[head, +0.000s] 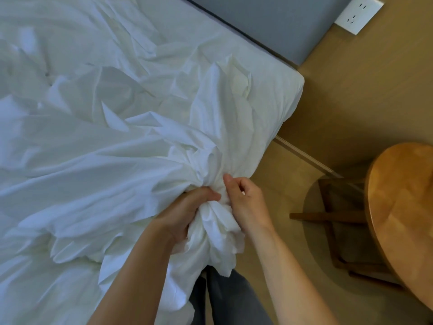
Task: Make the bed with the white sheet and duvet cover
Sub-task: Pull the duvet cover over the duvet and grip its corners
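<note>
Head view: I read the left hand and right hand side by side, forearms extended, fingers curled tightly around a gathered bunch of white bedding. That bunch sits at the bed edge.

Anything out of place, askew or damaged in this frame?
Nothing looks damaged or spilled. The white cloth lies heavily crumpled across the bed, and one end is bunched into a tight wad at the bed's edge, gripped by the left hand and right hand. Whether it is the sheet or the duvet cover cannot be told.
</note>
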`<state>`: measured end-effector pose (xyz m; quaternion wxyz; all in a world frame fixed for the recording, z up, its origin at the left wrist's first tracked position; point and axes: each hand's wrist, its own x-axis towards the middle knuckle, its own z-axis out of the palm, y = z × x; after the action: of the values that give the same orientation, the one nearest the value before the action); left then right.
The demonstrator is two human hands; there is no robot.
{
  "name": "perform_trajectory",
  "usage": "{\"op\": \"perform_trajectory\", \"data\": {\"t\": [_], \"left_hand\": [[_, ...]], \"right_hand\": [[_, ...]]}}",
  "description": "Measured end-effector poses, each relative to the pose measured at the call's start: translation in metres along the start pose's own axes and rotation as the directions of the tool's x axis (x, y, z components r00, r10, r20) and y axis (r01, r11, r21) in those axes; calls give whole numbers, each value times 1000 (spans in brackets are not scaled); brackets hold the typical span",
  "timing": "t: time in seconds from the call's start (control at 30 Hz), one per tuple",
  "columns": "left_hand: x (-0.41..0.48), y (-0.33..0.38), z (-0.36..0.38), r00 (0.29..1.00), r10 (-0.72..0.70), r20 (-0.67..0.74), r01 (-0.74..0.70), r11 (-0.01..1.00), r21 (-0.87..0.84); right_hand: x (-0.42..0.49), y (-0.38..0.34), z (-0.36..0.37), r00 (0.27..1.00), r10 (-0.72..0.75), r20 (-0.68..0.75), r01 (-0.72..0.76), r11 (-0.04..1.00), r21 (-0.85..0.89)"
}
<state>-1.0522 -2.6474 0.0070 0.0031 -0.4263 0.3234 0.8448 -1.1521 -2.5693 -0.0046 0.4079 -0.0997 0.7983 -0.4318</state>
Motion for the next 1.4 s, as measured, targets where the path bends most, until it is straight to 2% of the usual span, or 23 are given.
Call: {"op": "perform_trajectory", "data": {"t": [0.13, 0.23, 0.27, 0.3, 0.4, 0.47, 0.57, 0.63, 0.67, 0.73, 0.77, 0.8, 0.83, 0.9, 0.97, 1.0, 1.07, 1.13, 1.2, 1.27, 1.33, 1.4], "left_hand": [[0, 0, -3, 1000, 0, -19, 1, 999, 32], [3, -4, 0, 995, 22, -93, -14, 997, 81], [2, -4, 2, 993, 56, -103, -47, 996, 82], [4, -3, 4, 990, 104, -100, -99, 993, 58], [4, 3, 5, 983, 171, -66, -178, 976, -124], [1, 8, 2, 991, 128, 31, -118, 970, -214], [5, 4, -3, 981, 117, 155, -90, 982, -169], [11, -1, -6, 988, 95, 121, -71, 980, -185], [11, -1, -5, 991, 75, 114, -49, 975, -218], [11, -3, -3, 993, 43, 113, -13, 969, -248], [11, -4, -1, 994, 39, 105, -14, 973, -232], [10, -4, 1, 996, 44, 76, -28, 979, -200], [9, -6, 0, 997, 60, 38, -52, 983, -176], [11, -5, -2, 997, 74, 21, -69, 982, -177], [14, -5, -10, 998, 39, 41, -34, 992, -124], [15, -4, -14, 999, 12, 45, -9, 998, -65], [13, -3, -18, 996, -22, 88, 25, 999, -32], [11, -3, -18, 998, 11, 55, -11, 1000, -2], [9, -2, -16, 998, 67, -19, -67, 997, 32], [11, -5, -15, 991, 99, -89, -96, 995, 41], [13, -7, -11, 986, 128, -111, -127, 992, 9], [12, -4, -5, 986, 155, -66, -161, 980, -114]], "right_hand": [[4, 7, 0, 991, -98, -90, 88, 990, -114], [-6, -9, -1, 934, -244, -260, 255, 967, 9], [-13, -16, -2, 931, -277, -239, 299, 952, 62], [-21, -22, -2, 940, -305, -156, 322, 942, 97], [-44, -35, 10, 921, -344, 183, 330, 938, 103], [-47, -34, 17, 908, -356, 222, 351, 934, 61], [-40, -27, 18, 922, -336, 190, 347, 938, -25], [-39, -24, 17, 929, -291, 228, 296, 955, 12], [-38, -24, 14, 944, -259, 206, 246, 965, 87], [-33, -23, 4, 987, -155, 37, 142, 961, 239], [-29, -21, -2, 992, -113, -64, 125, 963, 237], [-23, -17, -7, 987, -90, -131, 111, 981, 160], [-18, -13, -11, 989, -60, -137, 71, 995, 74], [-7, -7, -13, 995, 104, 4, -104, 994, 18], [1, -3, -11, 946, 274, 173, -285, 957, 44], [1, -2, -9, 932, 293, 214, -309, 950, 47], [1, 0, 0, 962, 228, 152, -242, 967, 81], [-1, 0, 8, 994, 82, -75, -74, 992, 100], [-3, -2, 12, 962, -66, -266, 93, 992, 90], [-9, -6, 12, 915, -202, -349, 240, 968, 71], [-16, -9, 12, 872, -371, -320, 393, 920, 3], [-23, -13, 14, 819, -556, -139, 536, 830, -155]]}}
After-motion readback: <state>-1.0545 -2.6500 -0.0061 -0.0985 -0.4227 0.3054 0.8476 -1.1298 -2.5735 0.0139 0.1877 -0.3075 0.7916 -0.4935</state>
